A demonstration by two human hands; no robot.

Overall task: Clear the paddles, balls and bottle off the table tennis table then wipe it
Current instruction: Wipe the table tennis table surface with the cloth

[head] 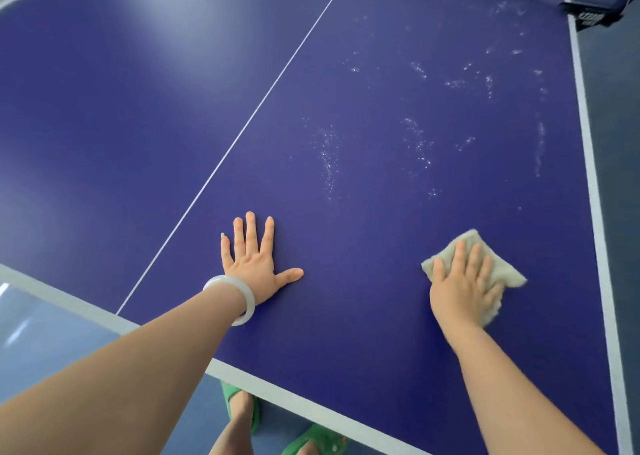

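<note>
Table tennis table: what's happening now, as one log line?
phase: wiping | right hand: presses cloth on table | left hand: flat on table | white specks: ahead of cloth

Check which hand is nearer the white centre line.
Left. The left hand lies flat on the table just right of the centre line; the right hand presses the cloth much farther right, near the side edge.

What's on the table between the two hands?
Nothing: in the head view, only bare blue table lies between the left hand, pressed flat, and the right hand pressing the cloth.
</note>
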